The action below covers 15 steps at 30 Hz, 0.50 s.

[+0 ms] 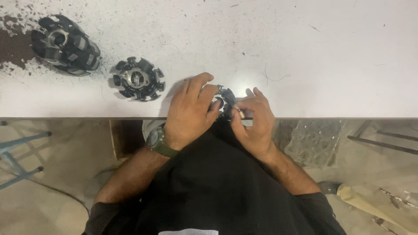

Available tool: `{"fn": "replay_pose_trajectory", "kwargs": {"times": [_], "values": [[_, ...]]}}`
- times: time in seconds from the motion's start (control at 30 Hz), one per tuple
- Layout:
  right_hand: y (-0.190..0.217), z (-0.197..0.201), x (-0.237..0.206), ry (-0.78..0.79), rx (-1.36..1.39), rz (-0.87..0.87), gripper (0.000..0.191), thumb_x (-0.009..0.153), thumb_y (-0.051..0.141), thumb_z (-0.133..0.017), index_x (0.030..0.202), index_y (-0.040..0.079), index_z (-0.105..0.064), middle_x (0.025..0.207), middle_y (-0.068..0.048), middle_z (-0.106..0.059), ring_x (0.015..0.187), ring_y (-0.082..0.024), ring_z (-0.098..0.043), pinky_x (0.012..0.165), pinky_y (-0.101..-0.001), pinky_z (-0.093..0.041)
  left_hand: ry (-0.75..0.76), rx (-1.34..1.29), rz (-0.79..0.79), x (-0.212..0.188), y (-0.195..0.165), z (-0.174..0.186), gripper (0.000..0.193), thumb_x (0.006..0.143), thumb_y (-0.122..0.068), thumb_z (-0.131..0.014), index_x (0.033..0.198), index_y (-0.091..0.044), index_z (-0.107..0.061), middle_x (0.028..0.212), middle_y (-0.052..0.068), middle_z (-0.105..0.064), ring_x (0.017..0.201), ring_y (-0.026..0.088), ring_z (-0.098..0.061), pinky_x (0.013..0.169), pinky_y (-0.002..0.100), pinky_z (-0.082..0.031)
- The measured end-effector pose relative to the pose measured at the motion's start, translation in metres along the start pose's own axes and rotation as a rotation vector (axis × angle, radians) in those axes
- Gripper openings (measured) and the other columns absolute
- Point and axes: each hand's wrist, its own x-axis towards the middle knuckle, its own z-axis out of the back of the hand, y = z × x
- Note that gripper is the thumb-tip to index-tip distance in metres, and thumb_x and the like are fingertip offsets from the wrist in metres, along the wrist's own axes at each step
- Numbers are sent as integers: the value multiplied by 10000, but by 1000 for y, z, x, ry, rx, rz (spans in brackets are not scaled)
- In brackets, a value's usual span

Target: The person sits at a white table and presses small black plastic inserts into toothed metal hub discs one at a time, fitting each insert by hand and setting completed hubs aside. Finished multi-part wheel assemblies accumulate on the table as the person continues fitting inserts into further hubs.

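Note:
My left hand [190, 112] and my right hand [256, 121] meet at the near edge of a white table [305, 52], both closed around a small black metal part [225, 99] that shows between the fingers. Most of that part is hidden by my hands. A dark green wristwatch [156, 140] sits on my left wrist. To the left on the table lies a black round part with a metal hub [138, 79], apart from my hands.
A larger black and grey round part [65, 44] rests at the table's far left on a dark worn patch [15, 45]. Below the table edge are a blue stool frame [19, 152], a brown box [126, 137] and metal legs [383, 139].

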Motion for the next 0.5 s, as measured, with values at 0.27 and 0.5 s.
{"fn": "replay_pose_trajectory", "kwargs": {"times": [0.27, 0.5], "values": [[-9, -4, 2, 6, -9, -21, 267, 879, -22, -745, 1077, 51, -582, 985, -107, -693, 914, -294, -692, 1152, -568, -475, 116, 53, -26, 17, -4, 2, 297, 874, -138, -752, 1118, -30, -622, 1247, 117, -608, 1067, 322, -627, 898, 439, -519], [-13, 1, 7, -7, 18, -20, 276, 884, -27, -742, 1086, 54, -573, 984, -108, -696, 909, -295, -692, 1131, -563, -488, 205, 105, -7, 26, -12, 7, 213, 886, -137, -740, 1035, -35, -627, 1216, 110, -624, 1038, 310, -646, 881, 455, -521]]}}
